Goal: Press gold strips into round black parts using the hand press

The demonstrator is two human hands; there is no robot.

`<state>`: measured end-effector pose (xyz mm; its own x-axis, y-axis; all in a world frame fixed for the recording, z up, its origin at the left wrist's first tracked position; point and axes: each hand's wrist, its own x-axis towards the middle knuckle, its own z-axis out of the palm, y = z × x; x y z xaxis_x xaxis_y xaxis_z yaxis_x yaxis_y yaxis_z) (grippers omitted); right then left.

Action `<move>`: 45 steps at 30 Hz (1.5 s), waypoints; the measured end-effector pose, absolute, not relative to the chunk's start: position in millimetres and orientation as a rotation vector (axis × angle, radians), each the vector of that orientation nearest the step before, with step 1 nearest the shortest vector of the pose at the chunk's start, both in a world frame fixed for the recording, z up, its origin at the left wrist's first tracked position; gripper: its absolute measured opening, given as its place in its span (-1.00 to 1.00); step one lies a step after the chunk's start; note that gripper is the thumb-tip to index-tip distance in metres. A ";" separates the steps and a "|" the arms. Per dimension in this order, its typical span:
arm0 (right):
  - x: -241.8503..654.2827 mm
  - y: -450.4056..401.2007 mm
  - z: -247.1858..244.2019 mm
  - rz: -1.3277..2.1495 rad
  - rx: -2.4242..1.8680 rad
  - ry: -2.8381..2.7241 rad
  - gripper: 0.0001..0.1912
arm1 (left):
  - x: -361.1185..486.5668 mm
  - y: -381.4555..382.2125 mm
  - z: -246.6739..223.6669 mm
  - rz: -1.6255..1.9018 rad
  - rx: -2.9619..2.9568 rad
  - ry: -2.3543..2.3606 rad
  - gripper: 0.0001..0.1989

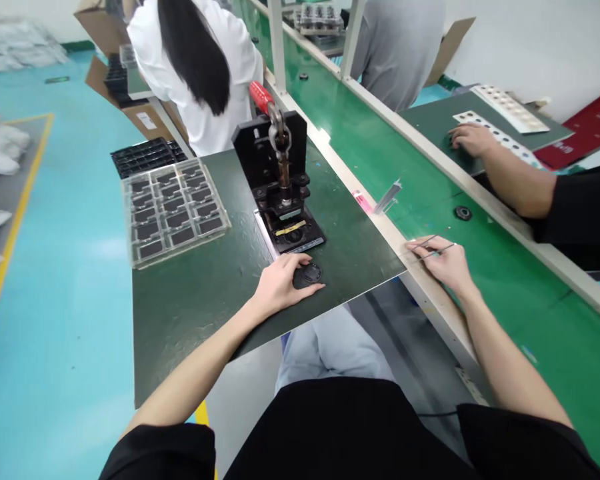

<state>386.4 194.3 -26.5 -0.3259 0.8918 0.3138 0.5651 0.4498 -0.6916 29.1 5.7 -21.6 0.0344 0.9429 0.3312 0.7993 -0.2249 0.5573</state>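
My left hand (pixel 280 283) rests on the dark green table (pixel 195 313), thumb and fingers apart around a small round black part (pixel 310 273) lying there. Whether the fingertips press on the part is hard to tell. Just behind it stands a black hand press (pixel 273 157) with a red handle; a yellow strip (pixel 291 229) lies across its base. My right hand (pixel 443 263) is over the pale rail beside the conveyor, its fingers closed on thin metal tweezers (pixel 437 251).
A clear tray (pixel 175 213) of black parts sits at the table's left. The green conveyor (pixel 415 177) carries a black part (pixel 463 213). Thin strips (pixel 389 197) lie by the rail. Across it, another person's hand (pixel 473 139) works. A person in white (pixel 200 73) sits ahead.
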 end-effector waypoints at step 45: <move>201.0 137.9 -4.5 1.128 -0.815 -1.733 -0.60 | 61.0 8.5 -27.3 1.023 1.816 1.821 -0.52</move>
